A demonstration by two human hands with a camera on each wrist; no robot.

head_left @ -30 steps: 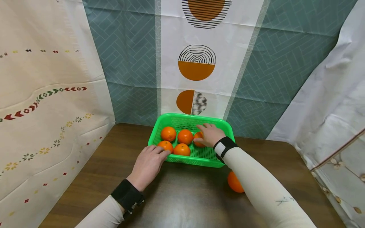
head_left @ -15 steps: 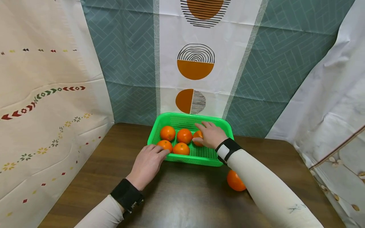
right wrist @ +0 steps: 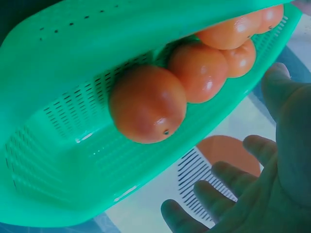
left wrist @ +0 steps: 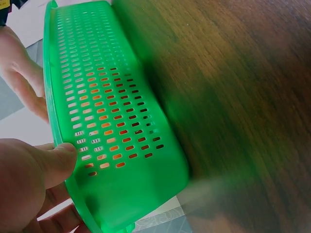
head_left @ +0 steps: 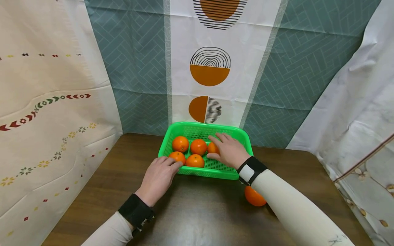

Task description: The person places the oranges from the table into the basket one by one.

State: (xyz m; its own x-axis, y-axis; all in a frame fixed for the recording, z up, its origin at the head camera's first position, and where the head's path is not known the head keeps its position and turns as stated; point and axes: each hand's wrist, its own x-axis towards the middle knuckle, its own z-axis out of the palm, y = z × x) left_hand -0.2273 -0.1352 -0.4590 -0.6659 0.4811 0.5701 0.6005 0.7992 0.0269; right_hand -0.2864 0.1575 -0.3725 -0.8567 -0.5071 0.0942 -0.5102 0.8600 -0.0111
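Observation:
A green plastic basket with holed walls stands at the back of the table, several oranges inside. My left hand holds its front left corner; in the left wrist view the thumb presses the rim from outside, with fingers on the other side. Over the basket's right half, my right hand has its fingers spread and holds nothing. Just beyond its fingertips sits the rightmost orange, partly covered by the hand in the head view. The right wrist view shows that orange resting in the basket, apart from the fingers.
Another orange lies on the brown wooden table in front of the basket's right end, partly behind the right forearm. A patterned curtain hangs directly behind the basket, and pale cloths hang on both sides.
My right hand has drawn back slightly towards me and to the right from the rightmost orange, which stays in the basket. The left hand keeps its hold on the corner.

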